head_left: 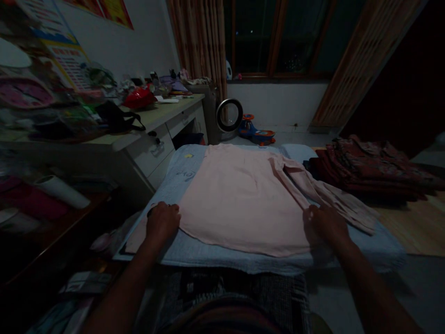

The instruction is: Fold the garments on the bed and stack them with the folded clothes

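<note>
A dim room, with a light blue padded board in front of the person. A pink shirt lies flat on its centre. The left hand rests at the shirt's 8 o'clock edge, the right hand at 4 o'clock beside the sleeve; whether either pinches cloth cannot be told. Folded dark red fabric lies at 2 o'clock, a cluttered desk at 10.

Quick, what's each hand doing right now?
Left hand: resting knuckles-up at the left edge of the pink shirt; grip cannot be told.
Right hand: flat on the shirt's right side, by the sleeve, holding nothing.
</note>
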`<action>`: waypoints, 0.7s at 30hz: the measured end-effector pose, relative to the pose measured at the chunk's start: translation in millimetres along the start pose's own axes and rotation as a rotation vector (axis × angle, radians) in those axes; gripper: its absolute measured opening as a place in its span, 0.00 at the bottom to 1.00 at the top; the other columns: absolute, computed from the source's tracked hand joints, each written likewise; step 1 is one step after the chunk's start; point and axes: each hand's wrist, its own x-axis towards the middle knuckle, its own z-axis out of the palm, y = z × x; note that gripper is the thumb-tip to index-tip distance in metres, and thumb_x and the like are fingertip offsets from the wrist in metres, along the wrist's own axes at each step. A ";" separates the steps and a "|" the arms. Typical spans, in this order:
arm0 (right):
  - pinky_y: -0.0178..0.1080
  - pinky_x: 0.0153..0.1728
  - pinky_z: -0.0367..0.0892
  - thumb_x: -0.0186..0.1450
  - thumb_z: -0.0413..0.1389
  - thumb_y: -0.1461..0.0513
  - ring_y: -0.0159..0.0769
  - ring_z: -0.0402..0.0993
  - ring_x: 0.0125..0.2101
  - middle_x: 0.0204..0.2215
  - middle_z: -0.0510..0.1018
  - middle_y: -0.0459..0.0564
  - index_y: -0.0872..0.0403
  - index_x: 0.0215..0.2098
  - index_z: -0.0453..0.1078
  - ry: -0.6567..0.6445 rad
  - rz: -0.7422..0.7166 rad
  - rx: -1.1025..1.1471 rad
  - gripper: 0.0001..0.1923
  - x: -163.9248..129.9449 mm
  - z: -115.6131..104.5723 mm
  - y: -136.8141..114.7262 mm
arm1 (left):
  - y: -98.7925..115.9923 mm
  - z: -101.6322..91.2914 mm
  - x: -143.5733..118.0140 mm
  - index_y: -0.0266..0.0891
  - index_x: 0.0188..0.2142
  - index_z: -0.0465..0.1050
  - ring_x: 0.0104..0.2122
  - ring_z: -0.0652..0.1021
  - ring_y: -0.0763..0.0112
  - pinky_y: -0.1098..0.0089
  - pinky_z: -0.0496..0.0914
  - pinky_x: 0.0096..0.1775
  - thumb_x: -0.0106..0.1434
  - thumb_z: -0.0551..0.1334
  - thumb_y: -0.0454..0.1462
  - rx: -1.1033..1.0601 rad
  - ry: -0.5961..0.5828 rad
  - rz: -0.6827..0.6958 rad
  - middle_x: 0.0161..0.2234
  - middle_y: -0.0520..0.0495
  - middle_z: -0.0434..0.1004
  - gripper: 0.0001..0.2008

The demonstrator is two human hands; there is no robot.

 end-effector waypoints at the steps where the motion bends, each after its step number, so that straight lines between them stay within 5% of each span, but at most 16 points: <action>1: 0.48 0.42 0.65 0.68 0.50 0.59 0.51 0.73 0.42 0.40 0.77 0.64 0.57 0.41 0.75 0.051 -0.030 -0.024 0.13 2.6 -0.2 -5.0 | 9.2 2.9 -2.2 0.40 0.44 0.77 0.47 0.73 0.48 0.51 0.66 0.49 0.61 0.58 0.38 0.103 0.062 0.048 0.44 0.38 0.75 0.13; 4: 0.49 0.51 0.63 0.66 0.52 0.63 0.51 0.70 0.51 0.50 0.74 0.64 0.58 0.49 0.73 0.157 -0.171 0.039 0.15 14.2 -1.3 -34.3 | 43.2 18.1 -2.0 0.39 0.52 0.73 0.55 0.69 0.49 0.50 0.62 0.56 0.65 0.56 0.38 0.143 0.145 0.287 0.56 0.35 0.68 0.17; 8: 0.45 0.60 0.57 0.69 0.49 0.60 0.45 0.60 0.61 0.61 0.67 0.59 0.57 0.59 0.66 0.166 -0.414 0.228 0.21 28.5 7.9 -85.0 | 72.8 50.9 8.0 0.40 0.54 0.71 0.61 0.65 0.55 0.55 0.59 0.60 0.66 0.56 0.38 0.077 -0.029 0.573 0.61 0.38 0.66 0.17; 12: 0.46 0.62 0.54 0.70 0.49 0.57 0.45 0.56 0.64 0.65 0.63 0.58 0.55 0.62 0.62 0.093 -0.449 0.257 0.24 42.5 28.7 -91.9 | 67.2 65.7 13.4 0.41 0.58 0.68 0.59 0.67 0.56 0.56 0.63 0.57 0.67 0.56 0.41 0.112 -0.163 0.519 0.60 0.38 0.67 0.20; 16: 0.48 0.54 0.61 0.70 0.49 0.57 0.49 0.68 0.55 0.55 0.72 0.64 0.59 0.53 0.69 0.054 -0.191 0.099 0.19 66.7 30.8 -60.9 | 46.8 46.9 24.6 0.39 0.49 0.72 0.50 0.73 0.55 0.57 0.67 0.49 0.66 0.55 0.41 0.173 -0.196 0.381 0.51 0.37 0.73 0.15; 19: 0.46 0.46 0.65 0.68 0.50 0.62 0.50 0.75 0.45 0.44 0.77 0.66 0.61 0.43 0.73 -0.034 -0.051 0.013 0.13 93.9 18.4 -56.2 | 34.4 35.9 56.7 0.39 0.38 0.73 0.40 0.75 0.59 0.61 0.68 0.44 0.66 0.52 0.41 0.098 -0.255 0.340 0.40 0.40 0.75 0.13; 21: 0.44 0.46 0.64 0.66 0.50 0.64 0.49 0.74 0.46 0.44 0.78 0.65 0.61 0.41 0.74 -0.029 -0.103 0.042 0.12 116.9 11.2 -70.8 | 31.6 38.1 90.9 0.39 0.35 0.73 0.40 0.75 0.61 0.62 0.68 0.45 0.65 0.51 0.40 -0.040 -0.228 0.346 0.38 0.41 0.75 0.12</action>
